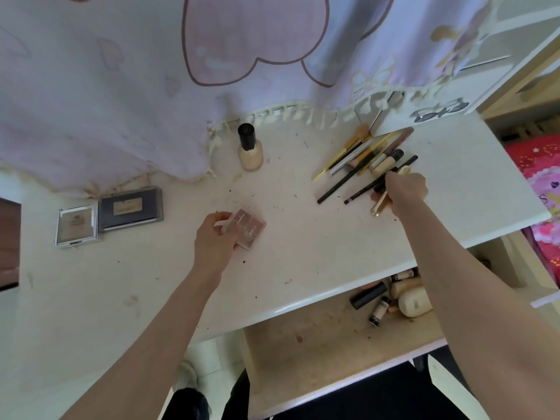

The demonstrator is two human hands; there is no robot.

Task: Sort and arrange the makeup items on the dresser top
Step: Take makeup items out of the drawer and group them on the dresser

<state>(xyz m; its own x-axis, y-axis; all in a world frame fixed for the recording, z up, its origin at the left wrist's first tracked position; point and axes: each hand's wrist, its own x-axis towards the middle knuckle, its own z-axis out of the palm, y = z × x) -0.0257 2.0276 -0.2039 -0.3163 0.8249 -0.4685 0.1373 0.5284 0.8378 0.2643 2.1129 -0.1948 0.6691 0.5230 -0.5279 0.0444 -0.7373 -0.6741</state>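
From the head view, sorting looks partly done: two compacts (109, 215) lie paired at nine o'clock and brushes and pencils (363, 159) are heaped at two o'clock. The left hand (212, 237) grips a blush palette (250, 227) mid-bench; the right hand (404, 189) clasps a gold tube (380, 206).

This is a bedroom in a home, at a dressing corner. A white bench (303, 262) carries makeup: a foundation bottle (250, 150) far in the middle, a heap of brushes and pencils (363, 159) on the far right, and two flat compacts (106, 216) on the left. A pale pink cloth with a cartoon print (151, 71) hangs down at the far side. Under the near edge an open drawer (318, 344) holds more cosmetics. At the right a bright pink bedcover (542, 189) shows.
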